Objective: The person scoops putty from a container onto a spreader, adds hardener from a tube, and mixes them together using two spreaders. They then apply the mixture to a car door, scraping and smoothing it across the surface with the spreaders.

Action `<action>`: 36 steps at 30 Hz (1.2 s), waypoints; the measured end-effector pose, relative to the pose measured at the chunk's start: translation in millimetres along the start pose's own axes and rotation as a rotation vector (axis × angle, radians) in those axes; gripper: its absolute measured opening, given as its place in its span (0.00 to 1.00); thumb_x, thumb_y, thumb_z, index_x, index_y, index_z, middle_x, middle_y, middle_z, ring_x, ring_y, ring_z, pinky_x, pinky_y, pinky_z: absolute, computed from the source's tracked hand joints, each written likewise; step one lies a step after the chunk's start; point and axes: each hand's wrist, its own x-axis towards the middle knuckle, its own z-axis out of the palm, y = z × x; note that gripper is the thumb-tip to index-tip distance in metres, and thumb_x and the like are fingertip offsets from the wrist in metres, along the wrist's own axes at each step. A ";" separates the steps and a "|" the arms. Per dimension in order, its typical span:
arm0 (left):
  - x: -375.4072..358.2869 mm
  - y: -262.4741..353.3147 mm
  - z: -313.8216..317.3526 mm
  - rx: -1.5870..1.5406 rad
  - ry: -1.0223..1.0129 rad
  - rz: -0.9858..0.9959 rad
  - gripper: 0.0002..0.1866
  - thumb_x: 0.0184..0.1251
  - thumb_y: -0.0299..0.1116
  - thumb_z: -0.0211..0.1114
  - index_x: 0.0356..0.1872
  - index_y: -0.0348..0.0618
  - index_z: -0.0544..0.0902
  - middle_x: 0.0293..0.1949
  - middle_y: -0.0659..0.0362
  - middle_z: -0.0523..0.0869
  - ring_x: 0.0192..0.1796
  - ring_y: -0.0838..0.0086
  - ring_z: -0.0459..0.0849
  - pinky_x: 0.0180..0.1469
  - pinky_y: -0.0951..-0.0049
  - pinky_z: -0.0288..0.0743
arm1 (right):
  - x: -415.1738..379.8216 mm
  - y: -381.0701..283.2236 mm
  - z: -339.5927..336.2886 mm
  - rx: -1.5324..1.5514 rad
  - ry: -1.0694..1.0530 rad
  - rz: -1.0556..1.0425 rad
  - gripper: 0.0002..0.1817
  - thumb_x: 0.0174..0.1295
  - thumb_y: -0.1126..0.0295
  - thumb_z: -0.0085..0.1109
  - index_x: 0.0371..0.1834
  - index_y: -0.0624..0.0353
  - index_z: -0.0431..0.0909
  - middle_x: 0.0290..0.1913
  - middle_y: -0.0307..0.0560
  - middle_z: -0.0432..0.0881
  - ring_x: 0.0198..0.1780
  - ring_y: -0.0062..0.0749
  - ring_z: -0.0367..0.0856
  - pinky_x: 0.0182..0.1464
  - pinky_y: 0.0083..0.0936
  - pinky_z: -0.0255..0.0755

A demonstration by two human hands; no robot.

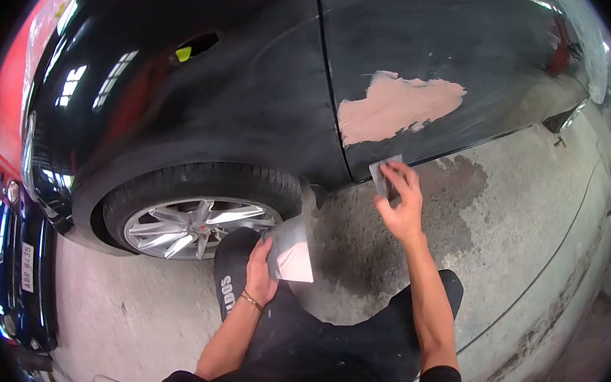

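Note:
My left hand grips the edge of a flat putty board above my knee, fingers wrapped round its left side. Pink body filler lies on the lower part of the board. My right hand pinches a thin grey filler spreader between thumb and fingers, just below the lower edge of the black car door. Above that hand, an uneven patch of pink filler covers the dull lower door, reaching left to the panel gap.
Left of the door is the fender, with a wheel close by my left knee. A dark wet stain marks the concrete floor. Another car stands at far left, and a cable runs along the right.

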 end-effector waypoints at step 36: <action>-6.6 75.3 217.5 0.844 -0.391 0.702 0.18 0.91 0.40 0.55 0.66 0.38 0.82 0.46 0.51 0.91 0.50 0.75 0.86 0.55 0.67 0.80 | -25.5 -152.3 -61.6 -0.154 -0.334 -0.190 0.29 0.51 0.70 0.68 0.62 0.45 0.90 0.65 0.49 0.82 0.72 0.59 0.76 0.75 0.53 0.70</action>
